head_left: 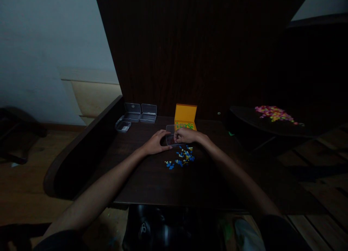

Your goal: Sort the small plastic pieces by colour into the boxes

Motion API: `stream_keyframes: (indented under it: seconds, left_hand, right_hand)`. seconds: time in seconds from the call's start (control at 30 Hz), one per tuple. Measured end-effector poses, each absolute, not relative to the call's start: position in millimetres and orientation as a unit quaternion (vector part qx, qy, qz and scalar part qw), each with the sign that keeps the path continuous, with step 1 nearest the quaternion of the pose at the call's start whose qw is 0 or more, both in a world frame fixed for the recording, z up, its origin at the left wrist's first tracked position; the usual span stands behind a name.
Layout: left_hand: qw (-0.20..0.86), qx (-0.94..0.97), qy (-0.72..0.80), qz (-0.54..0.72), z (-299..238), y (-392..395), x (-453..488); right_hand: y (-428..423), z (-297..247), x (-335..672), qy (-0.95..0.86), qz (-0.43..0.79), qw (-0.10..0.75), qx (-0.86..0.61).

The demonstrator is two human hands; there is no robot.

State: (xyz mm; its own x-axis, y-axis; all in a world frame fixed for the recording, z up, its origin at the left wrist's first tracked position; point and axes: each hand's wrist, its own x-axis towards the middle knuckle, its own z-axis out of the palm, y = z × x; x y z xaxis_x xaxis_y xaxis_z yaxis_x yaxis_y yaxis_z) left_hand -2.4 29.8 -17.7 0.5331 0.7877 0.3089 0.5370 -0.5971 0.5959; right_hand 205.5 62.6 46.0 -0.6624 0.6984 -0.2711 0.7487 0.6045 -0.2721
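Observation:
A small clear plastic box [170, 139] with its lid raised lies on the dark table in front of me. My left hand [156, 143] grips its left side, thumb at the near edge and fingers at the far one. Over the box's right part, my right hand [185, 135] reaches in with fingers pinched together; whatever they hold is hidden. Just nearer to me, small blue, yellow and white pieces [187, 155] are scattered in a loose pile. Behind my right hand stands an open yellow case [186, 113] with green bits in its base.
Several clear plastic boxes [148, 113] stand open at the table's back left. A heap of pink, red and yellow pieces [274, 114] lies on a dark surface at the right. A raised wooden side [87, 138] bounds the table on the left.

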Motion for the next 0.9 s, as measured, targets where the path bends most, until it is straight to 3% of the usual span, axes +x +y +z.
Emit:
stream_keyframes:
  seconds: [0.6,0.9]
  left_hand:
    - [0.221,0.85,0.382,0.289,-14.3,28.6,-1.6]
    - [0.219,0.849,0.381,0.292,-16.5,30.0,-2.0]
  right_hand:
    - [41.7,53.7,220.5,0.914,-0.147,0.031,0.377]
    - [37.2,53.2,218.9,0.913,-0.118,0.082,0.381]
